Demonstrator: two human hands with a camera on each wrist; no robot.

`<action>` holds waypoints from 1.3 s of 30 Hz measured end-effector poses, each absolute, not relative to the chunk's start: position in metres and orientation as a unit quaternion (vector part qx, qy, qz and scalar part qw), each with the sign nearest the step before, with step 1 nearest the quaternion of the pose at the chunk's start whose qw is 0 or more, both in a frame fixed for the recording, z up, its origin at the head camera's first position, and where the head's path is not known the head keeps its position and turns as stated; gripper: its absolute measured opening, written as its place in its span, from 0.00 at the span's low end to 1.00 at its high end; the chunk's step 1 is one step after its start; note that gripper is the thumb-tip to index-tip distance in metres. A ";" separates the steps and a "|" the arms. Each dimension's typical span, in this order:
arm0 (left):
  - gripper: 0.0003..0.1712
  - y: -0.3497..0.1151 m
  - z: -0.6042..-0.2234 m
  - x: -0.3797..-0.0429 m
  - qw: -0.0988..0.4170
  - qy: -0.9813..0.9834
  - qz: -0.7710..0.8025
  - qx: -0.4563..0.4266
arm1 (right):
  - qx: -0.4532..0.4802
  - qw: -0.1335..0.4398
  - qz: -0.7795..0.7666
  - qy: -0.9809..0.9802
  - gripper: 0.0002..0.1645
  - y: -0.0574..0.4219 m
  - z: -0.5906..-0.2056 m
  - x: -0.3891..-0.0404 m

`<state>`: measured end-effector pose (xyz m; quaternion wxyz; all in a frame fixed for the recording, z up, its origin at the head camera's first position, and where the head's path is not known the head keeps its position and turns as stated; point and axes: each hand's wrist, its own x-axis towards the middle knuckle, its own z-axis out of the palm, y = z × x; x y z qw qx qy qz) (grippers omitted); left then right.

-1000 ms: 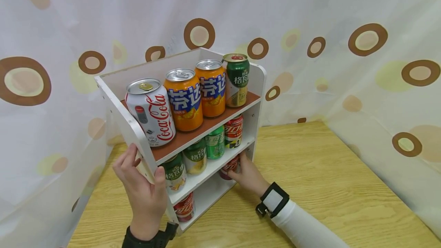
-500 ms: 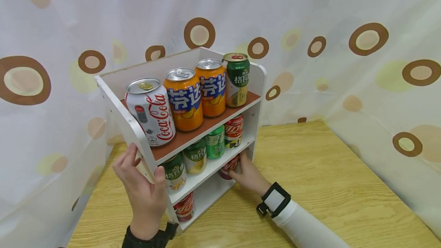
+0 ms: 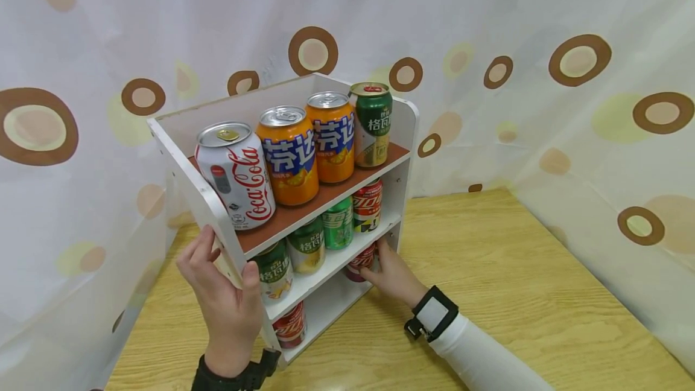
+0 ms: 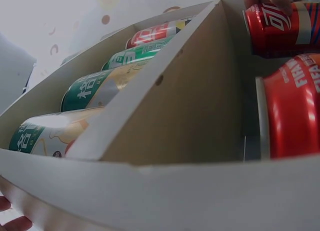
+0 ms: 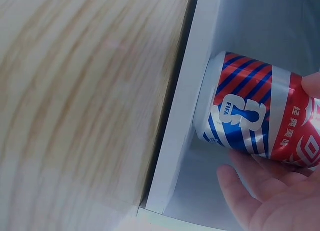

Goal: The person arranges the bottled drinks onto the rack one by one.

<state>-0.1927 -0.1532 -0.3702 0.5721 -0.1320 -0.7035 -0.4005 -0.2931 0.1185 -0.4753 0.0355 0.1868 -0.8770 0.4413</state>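
A white three-tier shelf (image 3: 233,110) with a brown top board stands on the table. My left hand (image 3: 228,306) holds its left side panel, fingers along the outside and thumb at the front edge. My right hand (image 3: 399,279) grips a red cola can (image 5: 250,111) on the bottom tier, at its right end. In the right wrist view, that can stands upright on the bottom board with striped blue and red print near its base. A second red cola can (image 3: 290,326) sits at the left end of the same tier.
On the top tier stand a white Coca-Cola can (image 3: 239,180), two orange soda cans (image 3: 290,162) and a green-and-gold can (image 3: 373,128). The middle tier holds several cans, among them a green can (image 3: 338,225). The wooden table (image 3: 516,294) meets a dotted curtain (image 3: 586,155) behind.
Hands and cans keep their places; only the head view has shifted very slightly.
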 end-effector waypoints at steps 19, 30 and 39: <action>0.46 -0.153 -0.370 -0.192 0.573 -0.703 -0.401 -0.131 | 0.187 0.048 0.442 -0.876 0.59 0.116 -0.477 -0.291; 0.46 -0.153 -0.369 -0.192 0.573 -0.702 -0.402 -0.131 | 0.181 0.039 0.443 -0.877 0.54 0.108 -0.479 -0.285; 0.46 -0.153 -0.369 -0.192 0.572 -0.704 -0.400 -0.130 | 0.198 0.040 0.433 -0.878 0.58 0.099 -0.478 -0.278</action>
